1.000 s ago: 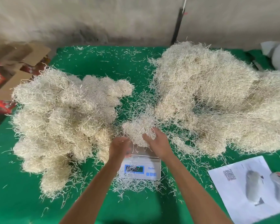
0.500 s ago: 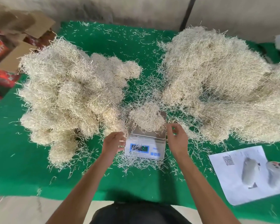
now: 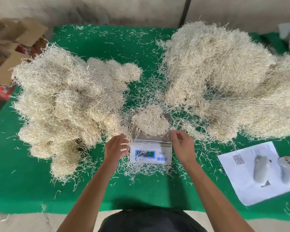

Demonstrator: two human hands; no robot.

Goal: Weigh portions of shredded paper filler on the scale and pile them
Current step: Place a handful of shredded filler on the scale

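Observation:
A small clump of pale shredded paper filler (image 3: 150, 122) lies on the steel pan of a white digital scale (image 3: 164, 154) with a blue display, at the table's middle. My left hand (image 3: 115, 147) hovers just left of the scale, fingers relaxed, holding nothing. My right hand (image 3: 182, 145) hovers at the scale's right edge, fingers loosely curled and empty. A heap of rounded filler portions (image 3: 70, 104) lies to the left. A bigger loose heap of filler (image 3: 224, 81) fills the right side.
The green felt table (image 3: 23, 190) is strewn with loose strands around the scale. A printed white sheet (image 3: 251, 186) with a pale cylinder (image 3: 289, 169) on it lies at the front right. Cardboard boxes (image 3: 7, 64) stand off the left edge. A wall runs behind.
Both hands let go of the clump on the scale and drew back to either side of it. The camera view shifted, showing more of the table's near edge.

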